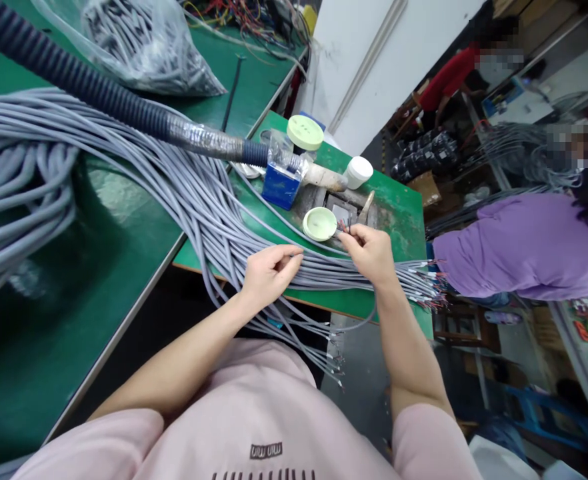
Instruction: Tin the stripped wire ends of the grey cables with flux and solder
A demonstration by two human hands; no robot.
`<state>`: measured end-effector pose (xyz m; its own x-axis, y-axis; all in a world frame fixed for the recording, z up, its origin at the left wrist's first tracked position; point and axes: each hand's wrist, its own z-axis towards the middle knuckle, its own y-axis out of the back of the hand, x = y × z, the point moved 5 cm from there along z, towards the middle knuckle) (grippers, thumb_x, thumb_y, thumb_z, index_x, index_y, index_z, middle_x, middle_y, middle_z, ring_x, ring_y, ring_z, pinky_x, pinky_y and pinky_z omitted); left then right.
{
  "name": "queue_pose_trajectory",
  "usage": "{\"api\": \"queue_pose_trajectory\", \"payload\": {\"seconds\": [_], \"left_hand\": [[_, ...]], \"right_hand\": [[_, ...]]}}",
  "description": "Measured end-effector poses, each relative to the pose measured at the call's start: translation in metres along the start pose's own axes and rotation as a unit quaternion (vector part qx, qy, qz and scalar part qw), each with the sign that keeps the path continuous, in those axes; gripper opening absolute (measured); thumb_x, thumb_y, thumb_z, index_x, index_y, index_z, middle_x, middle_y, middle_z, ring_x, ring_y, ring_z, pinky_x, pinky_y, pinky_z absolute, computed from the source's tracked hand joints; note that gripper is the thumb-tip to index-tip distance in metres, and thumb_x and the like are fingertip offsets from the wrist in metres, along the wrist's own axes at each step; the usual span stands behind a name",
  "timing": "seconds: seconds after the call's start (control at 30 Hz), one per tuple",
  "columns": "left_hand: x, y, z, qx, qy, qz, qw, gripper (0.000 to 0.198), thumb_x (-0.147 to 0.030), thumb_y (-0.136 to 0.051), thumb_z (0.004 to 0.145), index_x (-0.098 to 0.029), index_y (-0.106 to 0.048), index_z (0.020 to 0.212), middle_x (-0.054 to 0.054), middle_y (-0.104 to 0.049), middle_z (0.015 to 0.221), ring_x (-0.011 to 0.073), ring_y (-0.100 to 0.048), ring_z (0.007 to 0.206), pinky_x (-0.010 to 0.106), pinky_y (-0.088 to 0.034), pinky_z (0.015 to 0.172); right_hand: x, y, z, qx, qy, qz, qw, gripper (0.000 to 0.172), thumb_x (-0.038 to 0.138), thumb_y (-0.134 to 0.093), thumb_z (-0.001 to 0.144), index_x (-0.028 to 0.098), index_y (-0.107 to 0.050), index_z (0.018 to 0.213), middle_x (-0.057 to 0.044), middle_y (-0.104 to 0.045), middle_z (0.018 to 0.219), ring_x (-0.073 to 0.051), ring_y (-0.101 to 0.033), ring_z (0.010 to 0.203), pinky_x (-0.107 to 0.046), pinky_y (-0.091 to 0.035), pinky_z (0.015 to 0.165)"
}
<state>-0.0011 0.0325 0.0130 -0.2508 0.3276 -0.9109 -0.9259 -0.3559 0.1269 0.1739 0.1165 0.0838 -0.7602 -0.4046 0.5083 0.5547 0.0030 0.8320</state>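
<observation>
A thick bundle of grey cables (124,160) runs across the green bench (124,220) and fans out over a small green table (399,200), ending in stripped coloured wire tips (431,287). My left hand (269,270) is closed in a pinch on one grey cable on top of the bundle. My right hand (369,250) pinches the stripped end of a cable, holding its tips right beside a pale green lid (319,223) and a grey metal fixture (341,203).
A black corrugated hose (89,83) crosses the bench to a blue box (281,183). A green-lidded jar (304,133), a white jar (359,171) and a bag of grey parts (139,47) stand nearby. A person in purple (519,247) bends at the right; another in red (449,73) stands behind.
</observation>
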Motion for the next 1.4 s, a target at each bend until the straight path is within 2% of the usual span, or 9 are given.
{"api": "queue_pose_trajectory", "payload": {"seconds": [0.13, 0.27, 0.5, 0.73, 0.87, 0.97, 1.07, 1.17, 1.4], "left_hand": [[0.003, -0.002, 0.003, 0.027, -0.085, 0.067, 0.994, 0.016, -0.026, -0.058, 0.084, -0.018, -0.072, 0.082, -0.001, -0.06, 0.055, 0.0103, -0.053, 0.052, 0.022, -0.043, 0.058], [0.003, -0.004, 0.001, 0.036, -0.116, 0.089, 0.989, 0.016, -0.024, -0.056, 0.086, -0.018, -0.071, 0.085, 0.0, -0.062, 0.057, 0.0108, -0.054, 0.053, 0.022, -0.043, 0.058], [0.004, -0.005, -0.001, 0.057, -0.121, 0.1, 0.986, 0.018, -0.022, -0.053, 0.087, -0.019, -0.07, 0.087, 0.002, -0.066, 0.062, 0.011, -0.057, 0.055, 0.022, -0.045, 0.06], [0.005, -0.005, -0.001, 0.053, -0.129, 0.1, 0.985, 0.016, -0.023, -0.054, 0.087, -0.019, -0.069, 0.087, 0.001, -0.066, 0.063, 0.0109, -0.057, 0.055, 0.022, -0.043, 0.058], [0.006, -0.004, -0.001, 0.053, -0.125, 0.093, 0.986, 0.015, -0.022, -0.055, 0.086, -0.02, -0.07, 0.087, 0.001, -0.066, 0.062, 0.011, -0.056, 0.054, 0.022, -0.042, 0.057], [0.006, -0.004, -0.002, 0.051, -0.132, 0.08, 0.987, 0.013, -0.02, -0.057, 0.085, -0.019, -0.07, 0.088, 0.001, -0.066, 0.062, 0.0111, -0.057, 0.055, 0.022, -0.042, 0.058], [0.006, -0.003, -0.002, 0.047, -0.142, 0.069, 0.986, 0.013, -0.018, -0.057, 0.084, -0.019, -0.069, 0.09, 0.001, -0.066, 0.064, 0.011, -0.057, 0.056, 0.022, -0.042, 0.06], [0.005, -0.003, -0.002, 0.045, -0.142, 0.068, 0.986, 0.014, -0.017, -0.057, 0.084, -0.019, -0.069, 0.089, 0.0, -0.065, 0.062, 0.0109, -0.056, 0.054, 0.022, -0.042, 0.059], [0.002, -0.003, -0.002, 0.041, -0.157, 0.077, 0.984, 0.01, -0.016, -0.058, 0.084, -0.017, -0.067, 0.087, -0.001, -0.064, 0.061, 0.0095, -0.054, 0.053, 0.021, -0.041, 0.056]], "right_hand": [[-0.007, -0.013, 0.034, 0.049, 0.012, -0.089, 0.995, 0.034, 0.028, -0.056, 0.078, 0.019, -0.041, 0.049, 0.004, -0.039, 0.049, -0.01, -0.035, 0.051, -0.026, -0.024, 0.053], [-0.009, -0.03, 0.053, 0.109, 0.011, -0.158, 0.981, 0.03, 0.025, -0.057, 0.078, 0.018, -0.048, 0.05, 0.002, -0.046, 0.051, -0.011, -0.038, 0.053, -0.027, -0.024, 0.054], [-0.008, -0.049, 0.06, 0.179, 0.024, -0.259, 0.949, 0.023, 0.027, -0.056, 0.084, 0.017, -0.067, 0.066, -0.003, -0.062, 0.063, -0.016, -0.051, 0.06, -0.028, -0.026, 0.057], [-0.005, -0.054, 0.062, 0.198, 0.022, -0.298, 0.933, 0.02, 0.028, -0.056, 0.084, 0.018, -0.071, 0.075, -0.007, -0.068, 0.071, -0.018, -0.057, 0.066, -0.029, -0.029, 0.058], [-0.003, -0.049, 0.062, 0.196, 0.025, -0.295, 0.935, 0.021, 0.027, -0.055, 0.083, 0.017, -0.07, 0.072, -0.007, -0.066, 0.069, -0.018, -0.054, 0.064, -0.029, -0.027, 0.057], [-0.006, -0.03, 0.064, 0.159, 0.022, -0.272, 0.949, 0.023, 0.027, -0.055, 0.081, 0.017, -0.066, 0.064, -0.003, -0.06, 0.06, -0.015, -0.048, 0.058, -0.028, -0.025, 0.056], [-0.02, -0.008, 0.069, 0.113, 0.0, -0.255, 0.96, 0.026, 0.03, -0.056, 0.078, 0.017, -0.061, 0.056, -0.001, -0.052, 0.054, -0.013, -0.042, 0.053, -0.028, -0.024, 0.054], [-0.041, 0.004, 0.075, 0.097, -0.037, -0.258, 0.961, 0.026, 0.03, -0.057, 0.075, 0.017, -0.057, 0.052, 0.0, -0.049, 0.052, -0.013, -0.041, 0.053, -0.027, -0.024, 0.054], [-0.079, -0.005, 0.089, 0.121, -0.103, -0.318, 0.935, 0.025, 0.031, -0.059, 0.076, 0.017, -0.062, 0.057, -0.003, -0.059, 0.06, -0.016, -0.053, 0.063, -0.027, -0.029, 0.057]]}}
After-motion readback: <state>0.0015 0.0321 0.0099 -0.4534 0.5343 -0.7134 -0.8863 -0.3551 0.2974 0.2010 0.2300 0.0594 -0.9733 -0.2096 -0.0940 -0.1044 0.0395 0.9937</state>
